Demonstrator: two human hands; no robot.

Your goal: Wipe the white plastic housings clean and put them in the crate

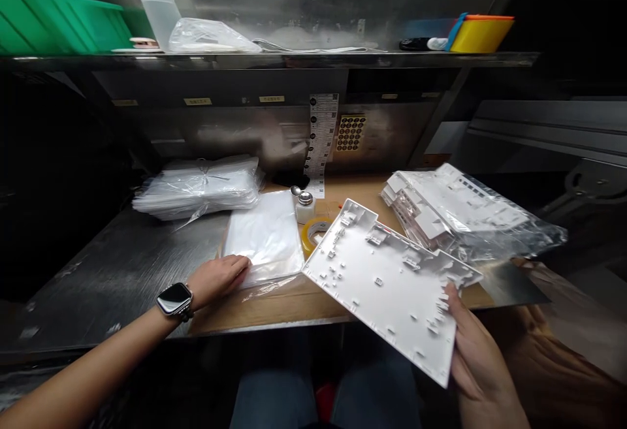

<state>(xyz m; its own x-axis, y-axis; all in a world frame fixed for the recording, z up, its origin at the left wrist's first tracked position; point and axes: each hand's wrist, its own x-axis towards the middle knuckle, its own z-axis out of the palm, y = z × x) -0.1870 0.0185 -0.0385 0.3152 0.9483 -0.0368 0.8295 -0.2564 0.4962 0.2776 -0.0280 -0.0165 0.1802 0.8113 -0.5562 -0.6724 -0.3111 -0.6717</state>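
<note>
My right hand (473, 357) grips a white plastic housing panel (392, 285) by its right end, thumb on the inner face. The panel is tilted in front of me, with small clips and ribs showing on that face. My left hand (220, 277), with a watch (175, 300) on its wrist, is at the lower left corner of a stack of clear plastic bags (267, 236). Its fingers are bent and pressed together on the bag's edge; the fingertips are partly hidden. A roll of yellow tape (313, 233) lies between the bags and the panel.
A tied bundle of bags (200, 187) lies at the back left. Wrapped white panels (455, 207) are at the right. A small metal-topped bottle (305, 207) stands near the tape. Above runs a shelf (313, 61) with a green bin (59, 24) and a squeeze bottle (157, 1).
</note>
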